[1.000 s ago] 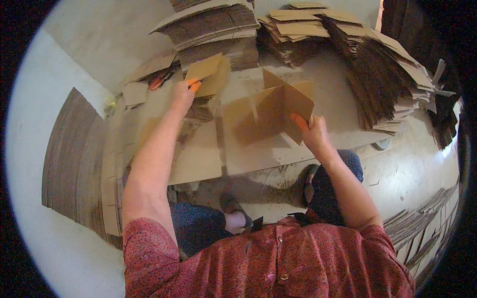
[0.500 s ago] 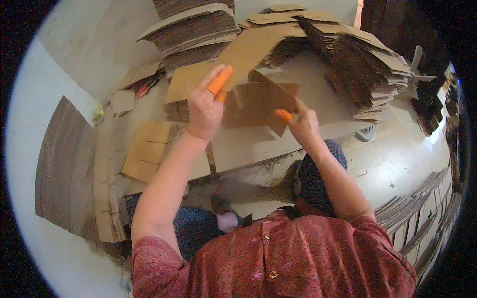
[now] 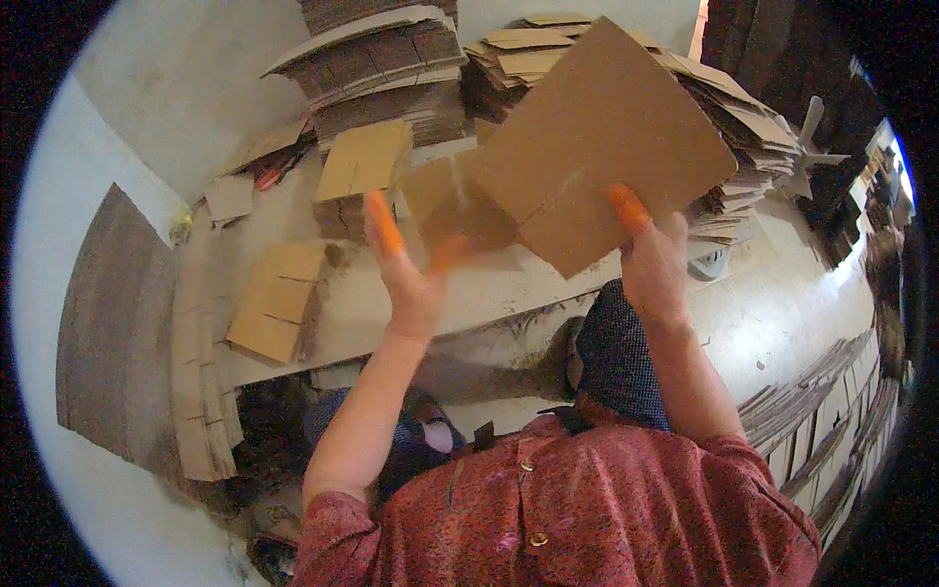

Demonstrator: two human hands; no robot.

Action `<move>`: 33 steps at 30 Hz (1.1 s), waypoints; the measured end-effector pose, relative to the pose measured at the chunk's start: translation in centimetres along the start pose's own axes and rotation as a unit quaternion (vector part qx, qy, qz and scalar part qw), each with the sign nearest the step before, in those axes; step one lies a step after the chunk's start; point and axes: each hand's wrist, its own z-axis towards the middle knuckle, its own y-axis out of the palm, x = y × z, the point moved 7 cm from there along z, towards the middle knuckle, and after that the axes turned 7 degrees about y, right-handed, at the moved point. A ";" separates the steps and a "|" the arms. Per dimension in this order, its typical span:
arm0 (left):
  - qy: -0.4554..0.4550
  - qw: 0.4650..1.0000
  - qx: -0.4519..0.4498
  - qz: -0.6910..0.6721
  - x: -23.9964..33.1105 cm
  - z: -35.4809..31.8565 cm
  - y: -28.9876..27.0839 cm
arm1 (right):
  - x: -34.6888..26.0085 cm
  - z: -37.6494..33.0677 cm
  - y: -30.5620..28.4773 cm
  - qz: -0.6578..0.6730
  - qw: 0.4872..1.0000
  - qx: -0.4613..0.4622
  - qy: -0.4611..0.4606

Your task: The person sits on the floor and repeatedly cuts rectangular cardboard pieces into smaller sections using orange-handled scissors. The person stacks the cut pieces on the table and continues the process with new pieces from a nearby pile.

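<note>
My right hand (image 3: 657, 269) grips a flat brown cardboard panel (image 3: 611, 147) near its lower right edge, with an orange-covered thumb across its face. The panel is tilted and raised above the table. To its left, my left hand (image 3: 413, 293) has its fingers spread and holds nothing; orange covers wrap some fingers, and part of the hand is blurred. Just beyond it lies another brown cardboard piece (image 3: 460, 205), partly hidden behind the panel. A small stack of slotted cardboard pieces (image 3: 360, 161) stands beyond my left hand, and slotted cardboard (image 3: 279, 301) lies nearer the left.
The pale table (image 3: 362, 318) ends in front of my knees. Tall cardboard stacks (image 3: 386, 64) rise at the back, with more piled cardboard (image 3: 753, 127) at the right. A red-handled tool (image 3: 274, 176) lies back left. More cardboard stacks (image 3: 822, 421) stand on the right-hand floor.
My right hand has moved right and turned the cardboard panel so its broad face shows, higher up. My left hand has come lower, its fingers now spread.
</note>
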 end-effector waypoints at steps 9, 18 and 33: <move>-0.314 0.900 -0.181 -0.243 -10.0 -7.5 6.5 | 2.4 2.1 5.0 -0.069 0.990 -0.097 -0.078; -0.271 0.925 -0.112 -0.240 -3.3 -4.7 7.5 | 1.1 2.0 2.9 -0.113 0.986 -0.090 -0.083; -0.057 0.993 -0.070 -0.082 -2.9 -7.3 6.2 | -1.2 0.5 1.1 -0.112 0.980 -0.084 -0.139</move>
